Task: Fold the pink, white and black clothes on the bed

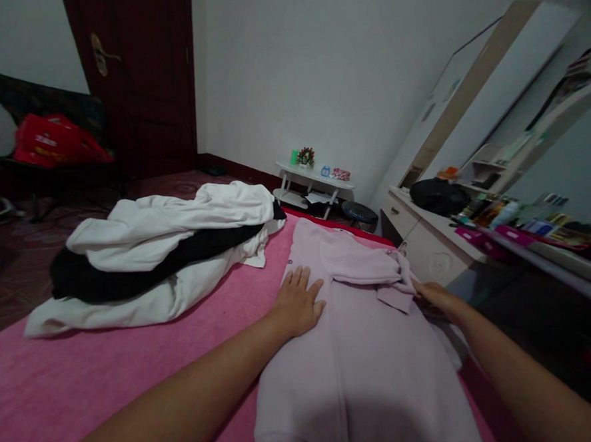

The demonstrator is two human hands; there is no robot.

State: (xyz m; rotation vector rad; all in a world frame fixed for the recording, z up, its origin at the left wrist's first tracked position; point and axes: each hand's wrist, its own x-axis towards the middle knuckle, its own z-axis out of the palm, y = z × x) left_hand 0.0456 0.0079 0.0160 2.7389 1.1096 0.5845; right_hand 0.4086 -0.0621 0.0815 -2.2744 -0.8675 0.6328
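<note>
Pink bedspread [84, 374] fills the near ground, white walls and a dark door [141, 77] behind. On it lies the pale pink garment [354, 364], long axis running straight away from the camera toward the small white table [313, 180], one sleeve folded across its far end. Left hand [298, 305] lies flat, fingers spread, on its left edge. Right hand [438, 297] pinches the folded sleeve cuff at the right. White and black clothes [162, 256] heaped left; dresser [427, 246] right.
</note>
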